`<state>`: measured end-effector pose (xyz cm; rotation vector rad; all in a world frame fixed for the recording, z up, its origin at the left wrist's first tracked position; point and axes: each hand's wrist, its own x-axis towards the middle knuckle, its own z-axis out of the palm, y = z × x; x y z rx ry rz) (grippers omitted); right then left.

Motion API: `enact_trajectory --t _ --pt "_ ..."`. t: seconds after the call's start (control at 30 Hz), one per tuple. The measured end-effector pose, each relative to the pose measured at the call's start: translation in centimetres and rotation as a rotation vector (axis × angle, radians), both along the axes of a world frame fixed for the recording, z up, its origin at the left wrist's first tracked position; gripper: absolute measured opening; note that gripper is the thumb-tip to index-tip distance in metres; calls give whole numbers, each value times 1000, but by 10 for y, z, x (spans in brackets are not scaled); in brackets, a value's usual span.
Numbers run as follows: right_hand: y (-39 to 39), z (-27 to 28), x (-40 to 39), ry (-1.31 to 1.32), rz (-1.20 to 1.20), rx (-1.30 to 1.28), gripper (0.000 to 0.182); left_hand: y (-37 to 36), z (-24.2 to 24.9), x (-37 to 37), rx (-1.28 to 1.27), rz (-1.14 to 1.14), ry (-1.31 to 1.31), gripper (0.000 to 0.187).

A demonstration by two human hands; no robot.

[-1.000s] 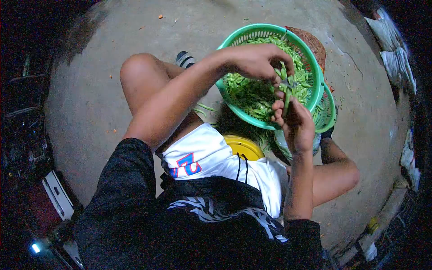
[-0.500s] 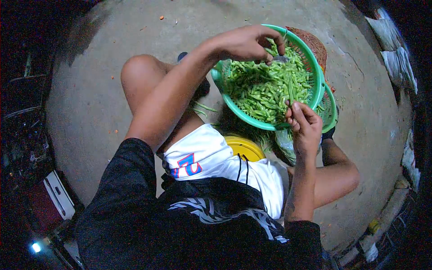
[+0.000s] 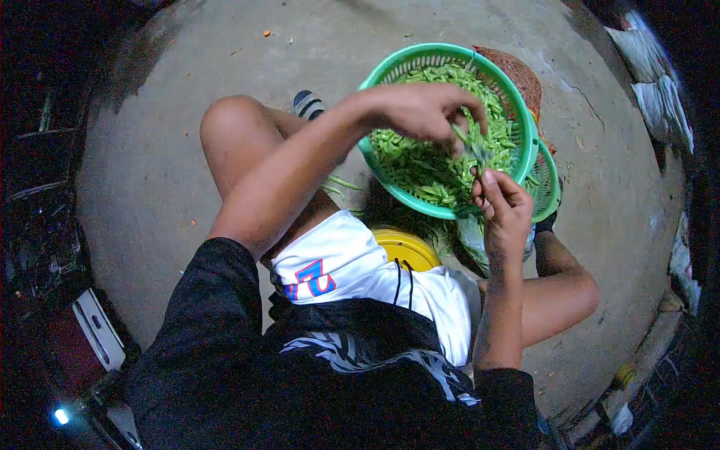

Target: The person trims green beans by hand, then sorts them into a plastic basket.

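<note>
My left hand [image 3: 431, 116] reaches across a green plastic basket [image 3: 530, 161], its fingers closed on a small grey blade [image 3: 480, 155]; any handle is hidden in the hand. The blade sits just above the fingertips of my right hand [image 3: 506, 206]. That hand is at the basket's near right rim, thumb and fingers pinched on green beans [image 3: 475, 174] that show only in part. Many cut green bean pieces [image 3: 427, 169] fill the basket beneath both hands. Motion blurs the left fingers slightly.
A second green basket [image 3: 553, 196] is partly under the first. Behind stands a reddish mesh sack [image 3: 517, 71]. A yellow round lid or tub [image 3: 409, 250] and a clear plastic bag [image 3: 474, 244] are near my legs. Loose whole beans [image 3: 343, 182] lie by my left leg.
My left hand has come down and nearer with the blade, from the far part of the basket to the right fingertips. My right hand has stayed nearly in place.
</note>
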<state>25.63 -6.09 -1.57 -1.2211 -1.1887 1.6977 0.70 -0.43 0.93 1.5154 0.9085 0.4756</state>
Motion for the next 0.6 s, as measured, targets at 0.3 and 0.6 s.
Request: enact_trajectory --t 0.3,0.6 --pt "0 2 1 29 -28 -8 21 8 0 -9 118 75 72 39" --pt "0 0 -1 73 -86 -22 24 16 -6 -15 117 107 -6 37"
